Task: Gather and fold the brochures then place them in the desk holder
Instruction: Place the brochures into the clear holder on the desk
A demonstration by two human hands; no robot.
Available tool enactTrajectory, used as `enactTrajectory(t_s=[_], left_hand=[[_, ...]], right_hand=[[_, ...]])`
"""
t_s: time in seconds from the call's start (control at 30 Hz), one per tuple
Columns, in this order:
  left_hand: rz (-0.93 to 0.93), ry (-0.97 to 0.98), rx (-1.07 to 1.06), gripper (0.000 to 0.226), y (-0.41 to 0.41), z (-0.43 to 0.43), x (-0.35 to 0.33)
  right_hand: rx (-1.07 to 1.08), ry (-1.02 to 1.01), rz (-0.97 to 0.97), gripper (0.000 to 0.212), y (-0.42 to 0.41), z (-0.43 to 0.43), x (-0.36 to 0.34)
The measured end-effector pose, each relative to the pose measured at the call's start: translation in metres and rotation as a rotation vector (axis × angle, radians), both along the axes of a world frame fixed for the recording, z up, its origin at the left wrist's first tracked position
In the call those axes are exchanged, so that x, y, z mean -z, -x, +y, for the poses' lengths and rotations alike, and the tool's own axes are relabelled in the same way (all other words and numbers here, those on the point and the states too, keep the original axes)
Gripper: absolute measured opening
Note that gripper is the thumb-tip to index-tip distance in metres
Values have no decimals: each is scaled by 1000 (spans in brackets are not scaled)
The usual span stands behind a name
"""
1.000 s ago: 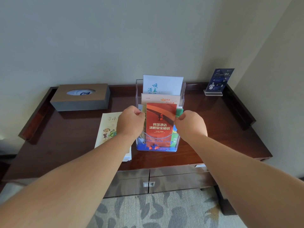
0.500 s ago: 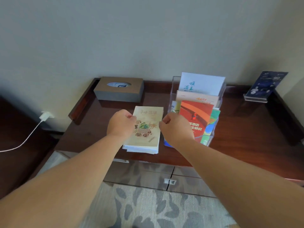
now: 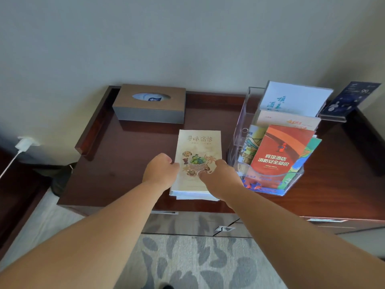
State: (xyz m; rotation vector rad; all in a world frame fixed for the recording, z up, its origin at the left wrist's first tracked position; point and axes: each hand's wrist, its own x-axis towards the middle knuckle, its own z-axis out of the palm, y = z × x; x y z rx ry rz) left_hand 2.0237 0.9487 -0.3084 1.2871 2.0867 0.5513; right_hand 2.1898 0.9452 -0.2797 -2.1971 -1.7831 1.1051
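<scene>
Brochure stack (image 3: 198, 142) between hands, left hand (image 3: 160, 172) at edge, right hand (image 3: 220, 179) atop, grasp unclear

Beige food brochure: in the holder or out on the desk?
Out. The beige brochure lies flat on the desk, left of the clear holder; left hand and right hand are at its edges.

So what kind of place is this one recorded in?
Probably a hotel guest room: a dark wooden desk against the wall carries a clear brochure holder with a red hotel fire-safety leaflet, a tissue box and a sign stand.
</scene>
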Motion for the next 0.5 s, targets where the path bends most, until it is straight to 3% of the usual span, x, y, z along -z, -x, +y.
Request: enactTrajectory(t_s=[0.1, 0.23, 0.37, 0.5], left_hand=[[-35, 45, 27, 27, -1, 8, 12], [-46, 100, 50, 17, 0, 20, 17], [-63, 79, -65, 30, -6, 25, 18], [-341, 17, -195, 26, -11, 31, 11]], right_hand=[[75, 80, 21, 62, 6, 5, 9], [34, 68, -25, 53, 10, 6, 19], [-9, 73, -67, 46, 13, 8, 23], [-51, 101, -56, 40, 10, 12, 19]])
